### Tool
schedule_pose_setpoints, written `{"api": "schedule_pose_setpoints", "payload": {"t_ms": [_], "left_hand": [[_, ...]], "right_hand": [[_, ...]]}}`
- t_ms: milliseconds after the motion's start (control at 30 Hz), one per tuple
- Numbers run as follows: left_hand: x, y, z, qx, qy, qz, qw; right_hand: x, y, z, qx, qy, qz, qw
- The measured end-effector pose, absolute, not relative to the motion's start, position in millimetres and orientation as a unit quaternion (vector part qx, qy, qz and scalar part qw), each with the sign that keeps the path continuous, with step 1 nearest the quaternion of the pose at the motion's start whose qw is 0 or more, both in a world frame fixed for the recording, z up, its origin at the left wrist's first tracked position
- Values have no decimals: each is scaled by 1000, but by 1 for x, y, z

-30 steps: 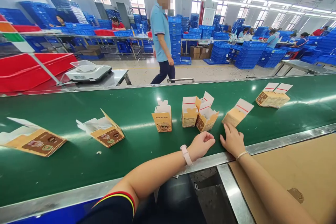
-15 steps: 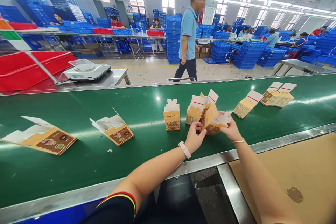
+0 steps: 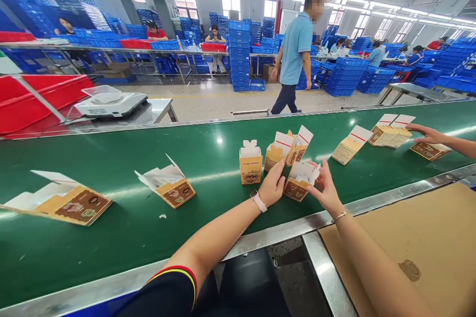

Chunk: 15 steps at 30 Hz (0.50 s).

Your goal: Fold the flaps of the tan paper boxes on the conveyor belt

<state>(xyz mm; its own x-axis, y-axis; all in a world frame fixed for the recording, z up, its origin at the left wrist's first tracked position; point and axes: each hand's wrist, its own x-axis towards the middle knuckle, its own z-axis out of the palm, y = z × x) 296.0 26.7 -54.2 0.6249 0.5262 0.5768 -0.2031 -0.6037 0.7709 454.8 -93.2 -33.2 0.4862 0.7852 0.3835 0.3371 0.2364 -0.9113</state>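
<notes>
An open brown carton (image 3: 296, 189) with white flaps and pale contents stands on the green belt (image 3: 219, 225) between my hands. My left hand (image 3: 272, 184) is at its left side, fingers extended and apart, beside other open cartons (image 3: 274, 153). With thumb and fingers, my right hand (image 3: 324, 186) pinches the right edge of the same carton. Just left of my left hand stands an upright yellow carton (image 3: 250, 166) with its top flaps raised.
Tilted open cartons lie at left (image 3: 174, 190) and far left (image 3: 80, 203); another (image 3: 345, 151) lies right. At far right another person's hand (image 3: 427, 134) is over cartons. A person in a blue shirt (image 3: 296, 49) walks beyond the belt. Cardboard (image 3: 420, 228) lies at near right.
The carton between my hands has gone from tilted to nearly upright, lower on the belt. My left hand's fingers have opened. Another person's hand and a carton appeared at far right; the walking person moved right.
</notes>
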Motion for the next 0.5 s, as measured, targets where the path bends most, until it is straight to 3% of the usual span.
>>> {"api": "schedule_pose_setpoints", "payload": {"t_ms": [133, 267, 500], "left_hand": [[293, 4, -55, 862, 111, 366, 332], [302, -10, -50, 883, 119, 321, 321], [325, 2, -37, 862, 162, 316, 363]], "right_hand": [[446, -98, -47, -636, -473, 89, 603], [438, -105, -54, -666, -433, 20, 607], [451, -102, -43, -683, -399, 81, 606]]}}
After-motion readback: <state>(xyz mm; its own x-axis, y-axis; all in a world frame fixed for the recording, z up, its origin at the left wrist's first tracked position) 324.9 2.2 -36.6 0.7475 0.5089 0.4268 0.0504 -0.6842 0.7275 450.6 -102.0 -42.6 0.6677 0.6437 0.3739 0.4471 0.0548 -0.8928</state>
